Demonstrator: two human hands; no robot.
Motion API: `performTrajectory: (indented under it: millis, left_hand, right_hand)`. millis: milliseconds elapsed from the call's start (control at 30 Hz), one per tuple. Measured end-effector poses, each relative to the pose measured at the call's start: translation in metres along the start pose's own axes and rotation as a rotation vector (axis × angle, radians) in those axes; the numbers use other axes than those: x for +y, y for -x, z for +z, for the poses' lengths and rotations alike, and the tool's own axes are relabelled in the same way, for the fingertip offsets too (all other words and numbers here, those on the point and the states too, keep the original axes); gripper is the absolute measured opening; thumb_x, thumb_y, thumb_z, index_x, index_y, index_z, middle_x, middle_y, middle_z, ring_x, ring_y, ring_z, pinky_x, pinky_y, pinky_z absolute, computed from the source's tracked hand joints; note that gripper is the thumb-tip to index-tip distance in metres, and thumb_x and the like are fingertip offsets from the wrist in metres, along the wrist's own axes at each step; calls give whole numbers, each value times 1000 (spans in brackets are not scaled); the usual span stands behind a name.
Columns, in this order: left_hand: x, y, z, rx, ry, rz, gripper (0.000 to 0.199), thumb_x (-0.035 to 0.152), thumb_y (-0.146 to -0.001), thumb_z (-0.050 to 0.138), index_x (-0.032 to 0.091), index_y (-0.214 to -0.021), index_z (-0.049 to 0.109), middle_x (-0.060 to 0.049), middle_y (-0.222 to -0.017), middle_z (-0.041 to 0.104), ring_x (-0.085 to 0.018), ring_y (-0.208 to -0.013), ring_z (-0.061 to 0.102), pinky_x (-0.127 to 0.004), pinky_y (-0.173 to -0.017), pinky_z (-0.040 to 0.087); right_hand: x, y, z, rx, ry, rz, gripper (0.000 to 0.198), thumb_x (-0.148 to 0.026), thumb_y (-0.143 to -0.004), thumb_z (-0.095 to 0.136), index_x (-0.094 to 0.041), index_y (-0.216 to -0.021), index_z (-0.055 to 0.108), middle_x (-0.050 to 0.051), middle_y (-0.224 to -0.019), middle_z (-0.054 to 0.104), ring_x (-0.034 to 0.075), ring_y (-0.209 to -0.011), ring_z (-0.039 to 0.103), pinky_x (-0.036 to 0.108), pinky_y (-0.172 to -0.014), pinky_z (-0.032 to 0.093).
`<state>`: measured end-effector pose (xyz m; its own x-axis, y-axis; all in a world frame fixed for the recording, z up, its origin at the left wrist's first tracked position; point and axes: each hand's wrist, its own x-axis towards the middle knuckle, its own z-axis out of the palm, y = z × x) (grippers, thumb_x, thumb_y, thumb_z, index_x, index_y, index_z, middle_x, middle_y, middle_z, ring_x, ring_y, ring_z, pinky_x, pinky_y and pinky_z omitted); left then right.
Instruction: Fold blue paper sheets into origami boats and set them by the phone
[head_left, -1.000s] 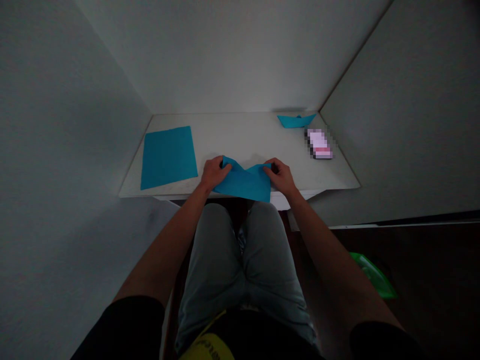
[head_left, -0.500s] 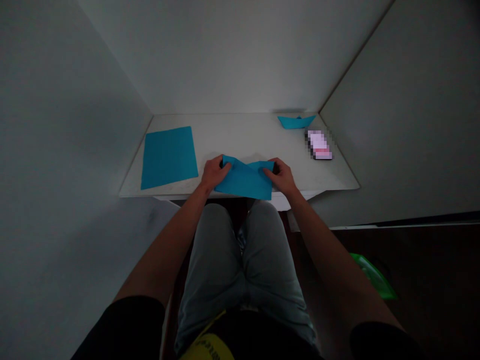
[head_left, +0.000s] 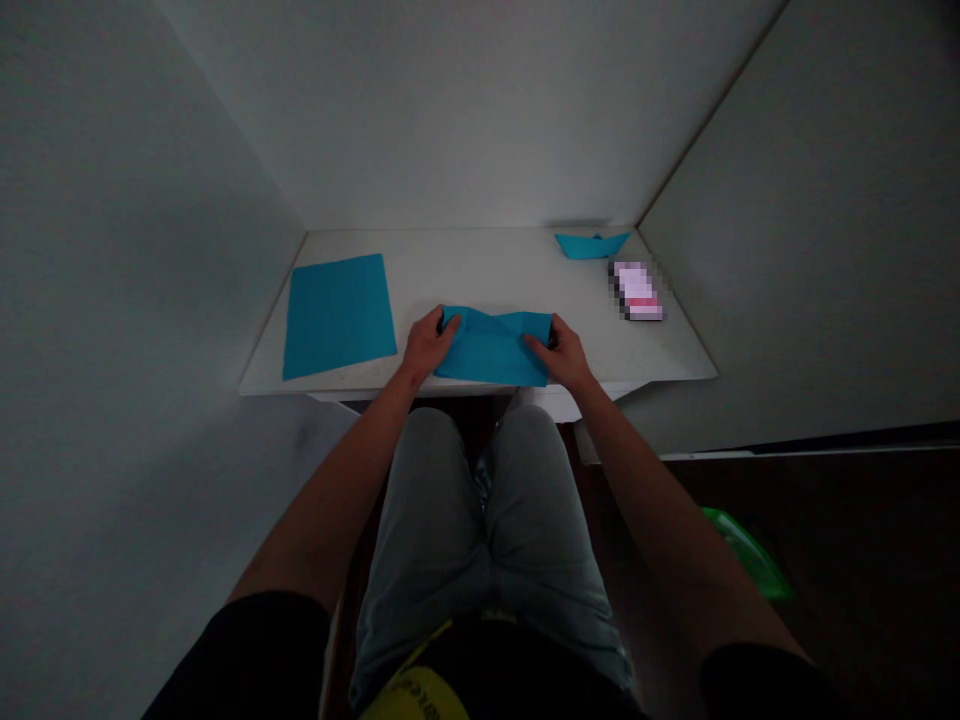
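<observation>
A folded blue sheet of paper (head_left: 491, 350) is held between my two hands at the front edge of the white table. My left hand (head_left: 430, 343) pinches its left side, thumb on the near face and fingers behind. On the right side, my right hand (head_left: 562, 353) grips the paper the same way. The paper's upper edge is wavy, dipping slightly between the thumbs. The fingertips behind the paper are hidden.
A flat blue sheet (head_left: 339, 316) lies on the left of the white table (head_left: 465, 265). A blue paper boat (head_left: 592, 247) stands at the back right, with a blurred phone (head_left: 636, 291) nearer. Walls enclose the table. Something green (head_left: 746, 550) is at lower right.
The folded paper's lower edge has risen and its upper edge has flattened, the deep dip becoming shallow. Both hands keep their hold and have barely moved.
</observation>
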<state>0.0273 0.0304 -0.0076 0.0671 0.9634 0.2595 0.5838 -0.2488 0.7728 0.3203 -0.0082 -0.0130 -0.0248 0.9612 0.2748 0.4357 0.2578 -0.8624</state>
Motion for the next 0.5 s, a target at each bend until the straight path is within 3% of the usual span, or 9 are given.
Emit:
performTrajectory:
  millis: [133, 300, 500]
  left_hand:
    - [-3, -1, 2, -9, 19, 50, 31, 44, -102, 66, 23, -83, 55, 0, -79, 60, -17, -74, 55, -32, -72, 41]
    - [0, 0, 1, -82, -53, 71, 21, 43, -96, 76, 22, -96, 74, -4, -95, 75, -20, -83, 64, -35, -83, 51]
    - [11, 4, -5, -213, -83, 172, 25, 47, -96, 75, 24, -100, 83, -6, -101, 78, -21, -83, 67, -36, -88, 53]
  right_hand:
    - [1, -2, 0, 12, 28, -56, 29, -50, -91, 70, -25, -87, 55, 0, -79, 57, 18, -73, 52, 33, -67, 44]
    - [4, -4, 1, -30, 96, -133, 21, -43, -93, 67, -23, -98, 71, 6, -94, 69, 24, -85, 62, 39, -78, 51]
    - [-2, 0, 5, -126, 220, -129, 23, -41, -98, 67, -25, -107, 80, 9, -107, 74, 25, -91, 66, 41, -84, 53]
